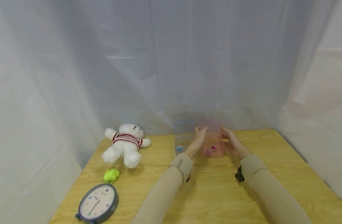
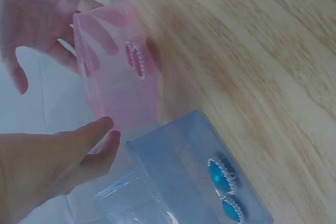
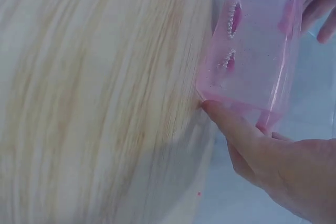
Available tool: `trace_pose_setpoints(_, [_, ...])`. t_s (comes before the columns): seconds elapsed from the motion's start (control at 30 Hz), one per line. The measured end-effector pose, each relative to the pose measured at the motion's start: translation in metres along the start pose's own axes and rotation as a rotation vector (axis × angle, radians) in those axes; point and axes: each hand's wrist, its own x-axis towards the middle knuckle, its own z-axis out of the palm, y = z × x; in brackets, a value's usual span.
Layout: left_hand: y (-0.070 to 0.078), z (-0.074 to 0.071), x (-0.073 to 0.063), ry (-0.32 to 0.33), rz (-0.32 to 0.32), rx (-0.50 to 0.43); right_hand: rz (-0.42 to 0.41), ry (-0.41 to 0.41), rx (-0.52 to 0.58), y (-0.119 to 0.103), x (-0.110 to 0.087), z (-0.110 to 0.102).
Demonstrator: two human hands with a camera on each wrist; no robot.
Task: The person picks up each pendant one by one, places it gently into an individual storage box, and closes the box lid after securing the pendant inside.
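A see-through pink plastic box [image 1: 213, 141] stands toward the back of the table, between both hands. Two pink gem ornaments [image 2: 135, 59] with beaded rims show through its wall. My left hand [image 1: 198, 139] has thumb and finger pinched at a corner of the box, on its left side. Opposite it, my right hand [image 1: 235, 143] grips the right side, with one fingertip low on the edge and other fingers behind the wall. Just left of the pink box is a see-through bluish box [image 2: 176, 156], its lid raised, with two blue gem ornaments [image 2: 220, 177].
To the left on the wooden table [image 1: 207, 193] lies a white teddy bear [image 1: 125, 144] in a striped top. In front of it are a bright yellow-green ball of yarn [image 1: 111, 175] and a round blue-rimmed clock [image 1: 98, 203]. A pale sheet [image 1: 187, 77] hangs behind the table.
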Motion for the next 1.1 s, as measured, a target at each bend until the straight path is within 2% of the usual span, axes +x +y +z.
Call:
trace_pose_setpoints(0.23, [0.001, -0.002, -0.002, -0.005, -0.020, 0.021, -0.005, 0.057, 0.028, 0.000, 0.001, -0.001])
trace_pose_setpoints(0.5, [-0.004, -0.006, -0.007, -0.037, -0.029, 0.041, -0.028, 0.067, 0.020, 0.002, -0.003, 0.001])
trace_pose_setpoints(0.73, [-0.008, -0.004, -0.011, 0.060, -0.024, 0.102, -0.053, 0.085, 0.005, 0.003, -0.005, 0.004])
trace_pose_setpoints(0.97, [-0.009, -0.001, -0.013, 0.067, -0.040, 0.081, -0.116, 0.104, -0.012, 0.003, -0.010, 0.009])
trace_pose_setpoints(1.1, [-0.011, 0.002, -0.014, 0.059, -0.015, 0.101, -0.150, 0.038, -0.113, 0.006, -0.011, 0.005])
